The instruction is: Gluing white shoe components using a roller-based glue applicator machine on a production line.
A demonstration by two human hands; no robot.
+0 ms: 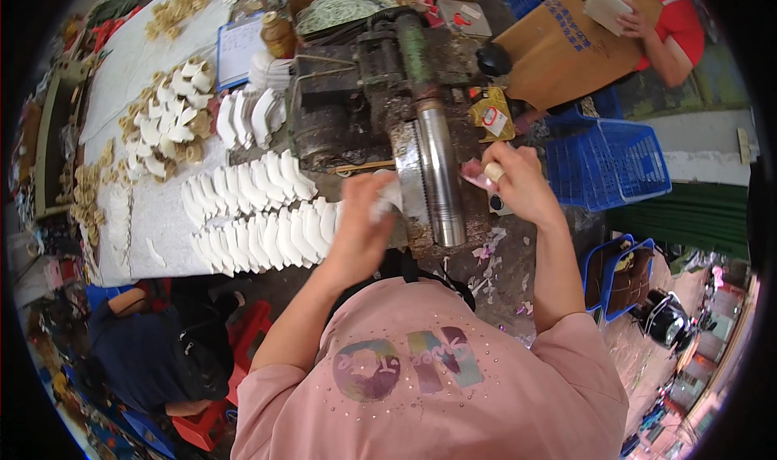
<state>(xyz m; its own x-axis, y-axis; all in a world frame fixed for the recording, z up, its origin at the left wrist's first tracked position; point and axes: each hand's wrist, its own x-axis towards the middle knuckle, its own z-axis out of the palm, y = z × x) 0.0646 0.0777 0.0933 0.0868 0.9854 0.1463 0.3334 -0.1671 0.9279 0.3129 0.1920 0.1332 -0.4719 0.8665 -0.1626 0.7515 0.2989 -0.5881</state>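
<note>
My left hand [363,221], blurred by motion, is closed at the left side of the machine. A white piece [388,198] shows at its fingertips; its exact shape is smeared. On the other side of the shiny metal cylinder [440,173], my right hand [520,183] has bent fingers around a small beige piece [494,171]. Pink scrap-like material [476,173] shows beside those fingertips. The cylinder extends toward me from a dark, greasy machine [340,96] with a green arm [411,47]. Two rows of curved white pieces [263,237] stand on the table left of my left hand.
More white and beige pieces [166,124] lie piled on the pale table [162,217]. A bottle [278,35] stands by a clipboard [237,47]. At right are a blue crate [607,165], cardboard [558,43] and another person's hand [639,19]. Someone sits at lower left [146,355].
</note>
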